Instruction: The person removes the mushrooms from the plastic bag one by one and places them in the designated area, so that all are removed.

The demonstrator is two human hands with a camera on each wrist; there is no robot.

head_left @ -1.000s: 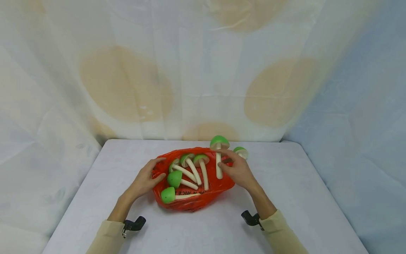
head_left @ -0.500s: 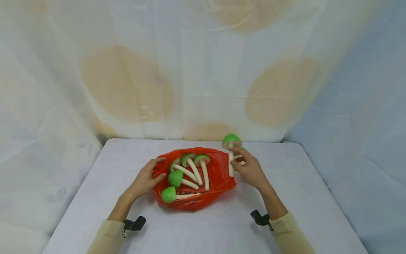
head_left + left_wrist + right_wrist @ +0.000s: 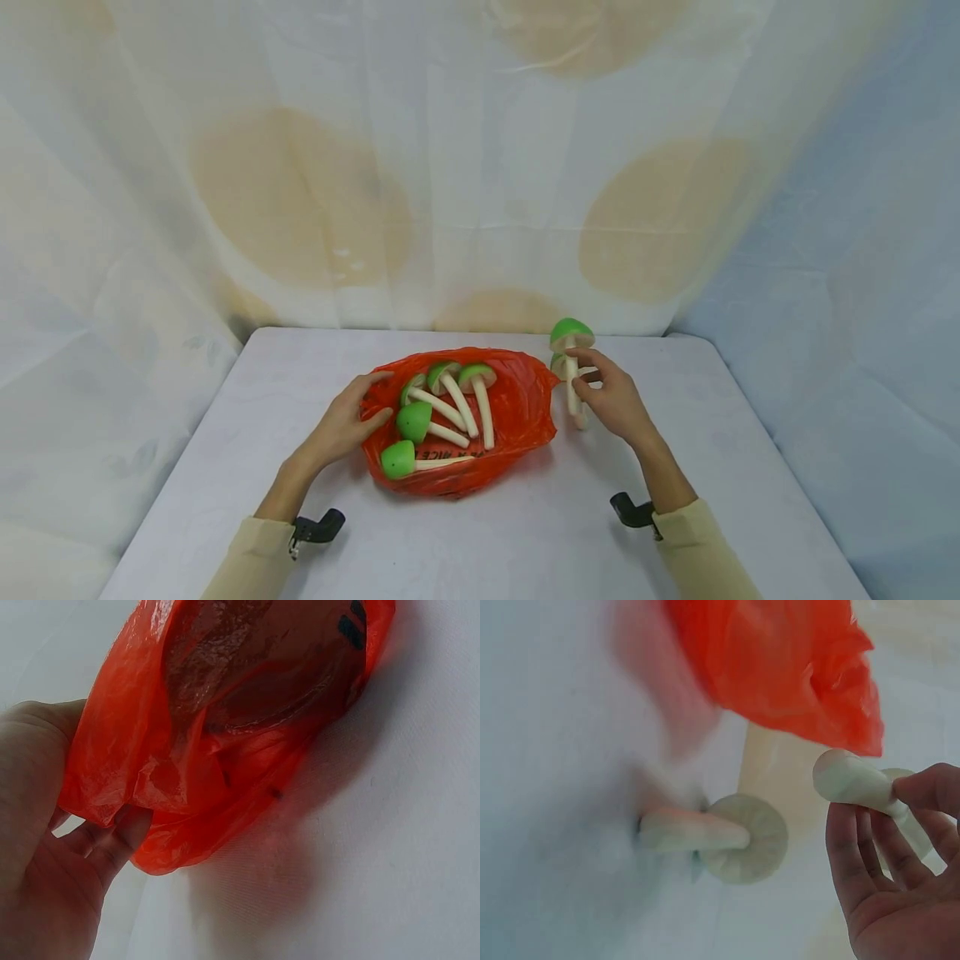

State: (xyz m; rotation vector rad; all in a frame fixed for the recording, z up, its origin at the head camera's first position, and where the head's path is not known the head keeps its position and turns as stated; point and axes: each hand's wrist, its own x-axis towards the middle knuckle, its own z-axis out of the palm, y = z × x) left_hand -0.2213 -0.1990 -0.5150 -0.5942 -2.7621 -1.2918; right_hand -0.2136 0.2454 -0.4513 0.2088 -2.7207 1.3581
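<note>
head view puts the red plastic bag (image 3: 517, 408) at the centre of the white table (image 3: 480, 533), lying open with five green-capped toy mushrooms (image 3: 450, 408) inside it, stems pale and caps pointing mostly to the left and top of the frame. the left hand (image 3: 341, 425) sits at the left edge of the bag, thumb and fingers curled around the crumpled plastic rim; left wrist view shows the red plastic bag (image 3: 225, 727) bunched between thumb and fingers of the left hand (image 3: 52, 847).

just right of the bag, the right hand (image 3: 611, 400) pinches the stem of a held mushroom (image 3: 572, 335), which stands nearly upright with its green cap at the top and the stem's lower end close to the table. right wrist view shows the fingers (image 3: 870, 855) wrapped around the pale stem of the held mushroom (image 3: 851, 780). another mushroom (image 3: 739, 836) lies on its side on the table just beside it, and in the head view this lying mushroom (image 3: 558, 363) is mostly hidden behind the held one.
</note>
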